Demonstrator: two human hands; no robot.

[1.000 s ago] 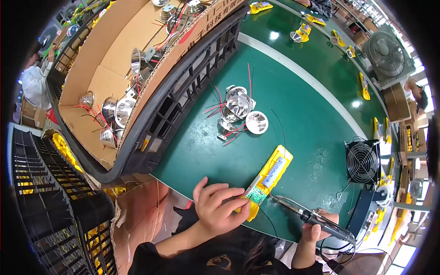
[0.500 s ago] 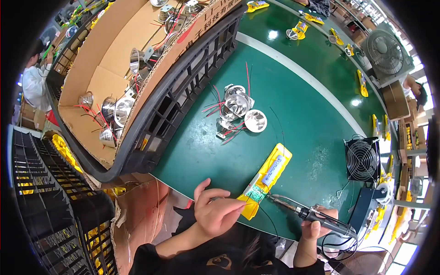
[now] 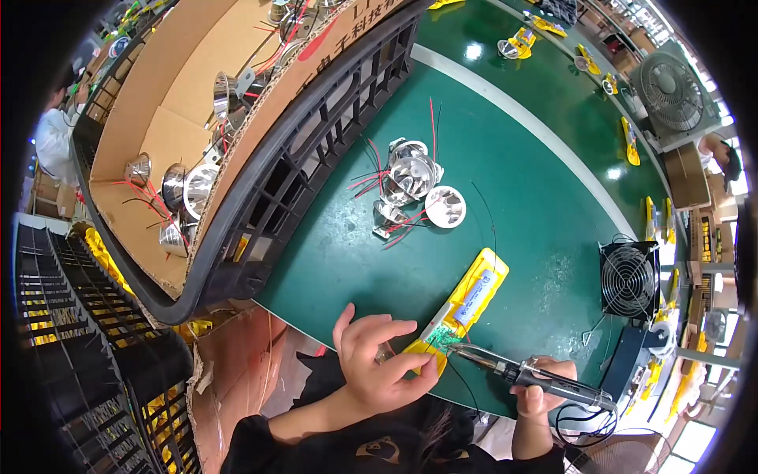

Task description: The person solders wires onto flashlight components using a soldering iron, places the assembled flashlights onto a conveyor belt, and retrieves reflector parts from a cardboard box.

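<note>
Green workbench (image 3: 553,197) with white stripe, glare from overhead light; black crates (image 3: 79,340) stacked left; fans (image 3: 671,91) right.

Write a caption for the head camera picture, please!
Left hand steadies a yellow fixture on the green table while the right hand touches a soldering iron to its circuit board.

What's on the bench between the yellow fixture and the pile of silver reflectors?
In the head view, only bare green mat lies between the yellow fixture and the silver reflectors, crossed by a thin black wire.
</note>
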